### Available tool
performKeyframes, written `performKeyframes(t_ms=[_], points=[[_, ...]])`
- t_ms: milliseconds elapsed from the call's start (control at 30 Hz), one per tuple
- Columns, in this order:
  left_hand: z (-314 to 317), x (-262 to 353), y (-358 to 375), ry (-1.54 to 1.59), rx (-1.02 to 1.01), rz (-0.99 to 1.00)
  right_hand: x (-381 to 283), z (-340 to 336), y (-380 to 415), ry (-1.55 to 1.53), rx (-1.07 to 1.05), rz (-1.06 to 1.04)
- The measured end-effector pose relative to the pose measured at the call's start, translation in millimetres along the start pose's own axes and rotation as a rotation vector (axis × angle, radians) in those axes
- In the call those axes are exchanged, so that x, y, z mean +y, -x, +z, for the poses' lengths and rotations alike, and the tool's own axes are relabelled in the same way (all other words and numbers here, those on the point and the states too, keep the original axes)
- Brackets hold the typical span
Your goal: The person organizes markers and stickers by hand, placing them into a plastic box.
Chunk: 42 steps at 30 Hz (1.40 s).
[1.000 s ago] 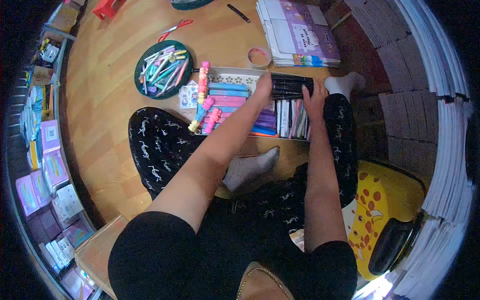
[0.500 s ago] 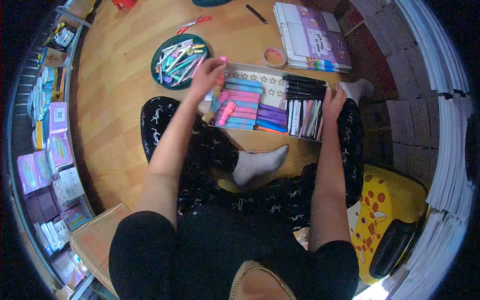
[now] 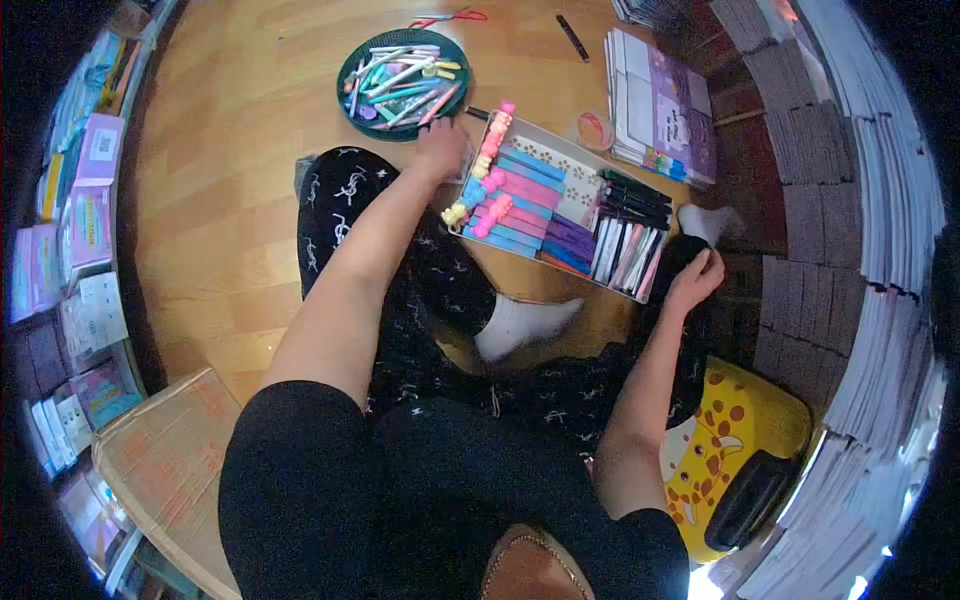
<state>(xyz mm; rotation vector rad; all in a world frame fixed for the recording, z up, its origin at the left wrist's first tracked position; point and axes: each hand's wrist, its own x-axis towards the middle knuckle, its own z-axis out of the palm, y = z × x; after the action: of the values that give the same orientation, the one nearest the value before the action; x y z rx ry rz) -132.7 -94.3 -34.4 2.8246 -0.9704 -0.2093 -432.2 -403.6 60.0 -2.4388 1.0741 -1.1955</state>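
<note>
My left hand is low over the floor between a round green mesh basket and a white box, its fingers stretched forward and slightly apart. A clear packet shows partly beneath it. The basket holds several pastel pens. In the tilted box lie blue and pink packs, purple ones, black pens and white pens. Bear-shaped bead strings line its left end. My right hand hovers off the box's right corner, loosely curled with nothing visible in it.
Red-handled scissors and a black pen lie on the wooden floor. A tape roll sits beside stacked purple booklets. Paper stacks line the right, a carton stands lower left, and a yellow giraffe-print case lower right.
My left hand has left the bead strings at the box's left end and lowered to the floor beside it. My right hand has let go of the box's right edge. The view has shifted.
</note>
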Motion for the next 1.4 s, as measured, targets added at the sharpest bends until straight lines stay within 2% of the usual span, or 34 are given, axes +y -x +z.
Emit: performKeyframes(t_ms=[67, 133, 267, 333, 367, 400, 467, 533, 567, 600, 667, 733, 800, 833, 933, 1067, 1133, 1200, 1267, 1400], points=[[-0.5, -5.4, -1.7, -0.042, -0.048, -0.045, -4.9, 1.4, 8.0, -0.128, 0.014, 0.148], [-17.1, -5.2, 4.0, 0.015, -0.107, -0.279, -11.4, 1.4, 15.7, -0.150, 0.031, 0.188], [-16.1, -20.2, -1.5, 0.133, -0.245, -0.320, -4.5, -2.4, 37.3, -0.200, 0.022, 0.247], [-4.9, -45.0, -8.5, 0.405, -0.297, -0.314, -3.5, -9.1, 39.8, -0.091, 0.027, 0.219], [1.7, -53.1, -13.0, 0.271, -0.194, -0.205, -4.7, -11.9, 41.5, -0.130, 0.010, 0.229], [-7.7, -57.5, -9.3, 0.260, -0.193, -0.195, -7.0, -13.7, 42.4, -0.171, -0.006, 0.240], [-45.4, -61.5, 6.6, 0.392, -0.037, -0.227, -9.3, -15.1, 41.5, -0.212, 0.019, 0.273], [-75.6, -63.5, 26.9, 0.856, 0.022, -0.385, -10.7, -14.8, 41.1, -0.381, -0.044, 0.323], [-94.0, -59.2, 41.1, 1.176, -0.019, -0.335, -19.2, -13.0, 41.7, -0.509, -0.043, 0.318], [-104.5, -54.2, 52.0, 1.162, -0.017, -0.331, -27.1, -9.4, 43.3, -0.519, -0.037, 0.328], [-117.2, -37.8, 69.4, 1.590, 0.010, -0.251, -44.2, -0.7, 49.1, -0.690, -0.183, 0.410], [-129.1, -11.3, 85.3, 1.714, -0.060, -0.196, -71.9, 8.2, 55.6, -0.697, -0.331, 0.472], [-127.8, 20.8, 94.1, 1.781, -0.058, -0.185, -92.7, 16.9, 69.8, -0.828, -0.450, 0.382], [-120.2, 35.6, 95.0, 1.872, -0.061, -0.175, -108.6, 13.2, 72.7, -0.891, -0.532, 0.424], [-122.6, 86.0, 108.3, 1.958, -0.186, -0.197, -145.4, -3.6, 81.7, -1.090, -0.675, 0.574], [-103.6, 132.9, 110.0, 1.980, -0.183, -0.212, -152.6, -16.2, 90.1, -1.240, -0.670, 0.719], [-98.9, 142.7, 109.9, 1.959, -0.258, -0.175, -146.6, -15.4, 90.2, -1.234, -0.725, 0.693], [-98.8, 152.1, 115.8, 1.962, -0.215, -0.292, -138.4, -13.0, 90.2, -1.238, -0.701, 0.743], [-98.7, 153.7, 119.5, 2.001, -0.267, -0.223, -132.1, -7.5, 91.1, -1.320, -0.623, 0.773], [-99.5, 151.0, 124.4, 1.988, -0.240, -0.358, -131.7, -1.9, 93.8, -1.349, -0.587, 0.779]])
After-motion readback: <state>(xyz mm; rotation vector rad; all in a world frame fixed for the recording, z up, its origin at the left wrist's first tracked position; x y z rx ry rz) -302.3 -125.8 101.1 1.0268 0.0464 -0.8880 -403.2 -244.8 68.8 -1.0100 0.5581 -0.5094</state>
